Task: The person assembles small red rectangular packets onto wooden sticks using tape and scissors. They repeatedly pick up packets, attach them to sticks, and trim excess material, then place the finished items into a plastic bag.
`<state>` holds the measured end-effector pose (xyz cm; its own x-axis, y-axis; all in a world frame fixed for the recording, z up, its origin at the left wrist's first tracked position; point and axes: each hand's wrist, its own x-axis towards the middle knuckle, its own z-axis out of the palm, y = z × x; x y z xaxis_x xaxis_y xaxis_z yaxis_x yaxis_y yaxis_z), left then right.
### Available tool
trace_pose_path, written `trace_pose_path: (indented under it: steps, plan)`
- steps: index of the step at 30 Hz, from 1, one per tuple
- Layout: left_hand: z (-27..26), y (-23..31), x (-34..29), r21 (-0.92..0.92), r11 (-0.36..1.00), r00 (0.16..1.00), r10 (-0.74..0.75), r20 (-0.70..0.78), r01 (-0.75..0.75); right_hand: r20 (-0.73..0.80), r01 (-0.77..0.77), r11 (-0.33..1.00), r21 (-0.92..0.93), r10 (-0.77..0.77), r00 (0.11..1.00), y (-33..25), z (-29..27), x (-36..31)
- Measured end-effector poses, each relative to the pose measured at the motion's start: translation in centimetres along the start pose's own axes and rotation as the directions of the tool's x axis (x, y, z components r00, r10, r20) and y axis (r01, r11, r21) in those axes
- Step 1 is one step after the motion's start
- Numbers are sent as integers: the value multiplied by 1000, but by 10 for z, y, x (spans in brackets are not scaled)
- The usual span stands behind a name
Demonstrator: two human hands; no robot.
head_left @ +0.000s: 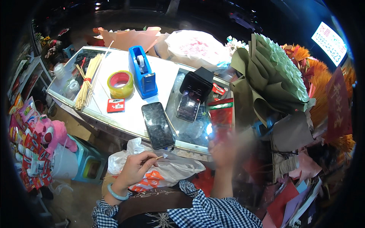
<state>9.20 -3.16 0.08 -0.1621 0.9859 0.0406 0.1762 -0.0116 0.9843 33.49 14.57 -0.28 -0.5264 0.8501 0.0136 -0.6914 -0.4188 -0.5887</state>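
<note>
My left hand (pixel 137 166) is closed around a thin wooden stick (pixel 160 157), with one end poking out past the fingertips. Beneath that hand, a white plastic bag with orange print (pixel 176 162) lies across my lap. My right hand (pixel 226 152) is smeared by motion at the counter's front edge, so its fingers cannot be made out. Just beyond it lies a red packet with a green top (pixel 221 110). A dark phone (pixel 157 125) rests on the counter ahead of my left hand, and another thin stick (pixel 171 124) lies along its right side.
On the white counter (pixel 125 57) stand a blue tape dispenser (pixel 143 76), a yellow tape roll (pixel 120 84), a bundle of sticks (pixel 89 81) and a small red box (pixel 116 105). A lit phone (pixel 189 104) leans on a black stand. Wrapped bouquets (pixel 273 76) crowd the right.
</note>
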Motion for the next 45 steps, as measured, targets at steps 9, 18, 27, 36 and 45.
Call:
trace_pose_path:
  steps: [9,18,27,36,45]
  plan:
    - [-11,11,-3,-423,906,994,76,82,-34,273,-450,892,-26,440,856,78,38,0]
    - [-13,-3,2,-577,817,984,-105,-144,3,226,-464,803,-373,564,794,102,58,-5]
    - [-18,-7,0,-687,724,953,-167,-254,-56,115,-333,737,-588,483,868,101,62,-3]
    - [-50,2,-12,-671,716,927,-93,-363,-191,148,-305,661,-686,536,831,99,70,-2]
    - [-63,41,-25,-130,901,793,286,-538,-413,385,-175,823,-541,427,818,128,103,18]
